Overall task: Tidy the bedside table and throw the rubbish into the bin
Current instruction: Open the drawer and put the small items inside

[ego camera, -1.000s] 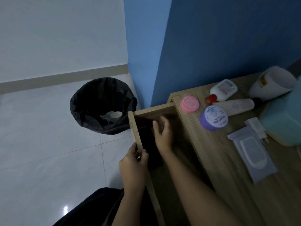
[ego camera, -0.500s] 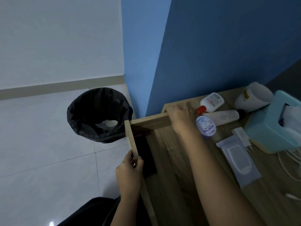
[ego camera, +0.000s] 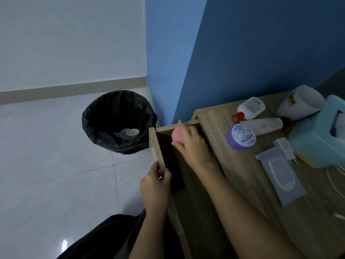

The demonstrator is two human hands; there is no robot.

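My left hand [ego camera: 155,181] grips the front panel of the pulled-out wooden drawer [ego camera: 156,144] of the bedside table [ego camera: 246,176]. My right hand [ego camera: 192,144] holds a small round pink jar [ego camera: 177,136] over the far end of the open drawer. A dark flat object [ego camera: 172,165] lies inside the drawer. On the tabletop lie a purple-lidded jar [ego camera: 241,136], a white bottle with a red cap [ego camera: 249,108], a white tube [ego camera: 265,124], a wipes pack [ego camera: 281,173] and a white plug adapter [ego camera: 284,147]. The bin [ego camera: 119,121], lined with a black bag, holds some white rubbish.
A teal tissue box [ego camera: 321,139] and a white tub [ego camera: 300,102] stand at the table's right. White cables [ego camera: 334,176] trail off the right edge. The bin stands on white floor tiles by the blue wall corner. My dark-clothed knee [ego camera: 104,238] is at the bottom.
My right hand left the drawer, reached to the table's front corner, took the pink jar and brought it back over the open drawer. My left hand stayed on the drawer front.
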